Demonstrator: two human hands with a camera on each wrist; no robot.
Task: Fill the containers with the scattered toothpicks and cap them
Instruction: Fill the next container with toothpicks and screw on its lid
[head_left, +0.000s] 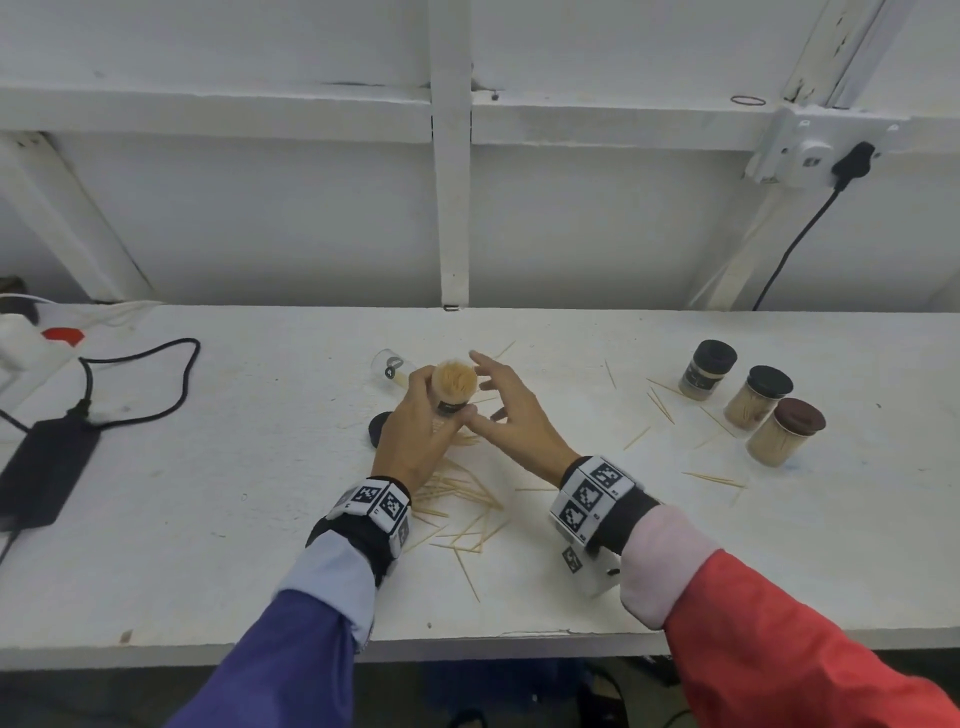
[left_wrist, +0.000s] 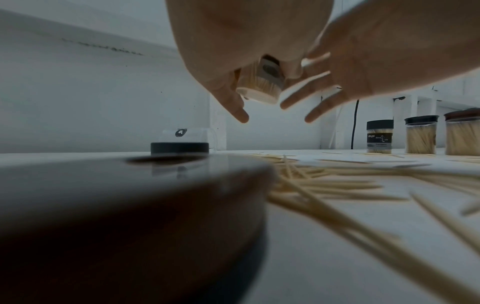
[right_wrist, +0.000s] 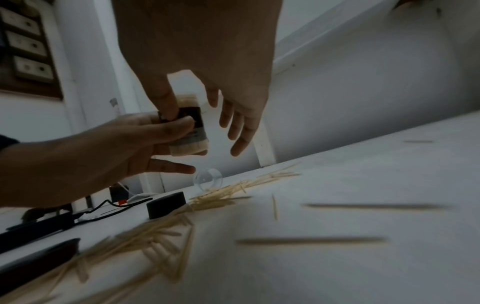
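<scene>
My left hand (head_left: 415, 431) grips an uncapped clear jar (head_left: 453, 387) packed with toothpicks, raised above the white table (head_left: 260, 545). From below, the jar (left_wrist: 262, 84) shows tilted; its dark label (right_wrist: 192, 121) faces the right wrist view. My right hand (head_left: 511, 410) is beside the jar, fingers straight and spread, thumb at the jar's lower side. A black lid (head_left: 379, 428) lies left of my left hand. An empty clear jar (head_left: 393, 366) lies on its side behind it. Loose toothpicks (head_left: 457, 499) are piled under and between my wrists, with others strewn to the right.
Three capped, filled jars (head_left: 711, 369) (head_left: 758, 397) (head_left: 784, 431) stand at the right. A second dark lid (left_wrist: 130, 205) lies under my left wrist. A black power adapter (head_left: 47, 467) with its cable sits at the left, by a white power strip (head_left: 21, 343).
</scene>
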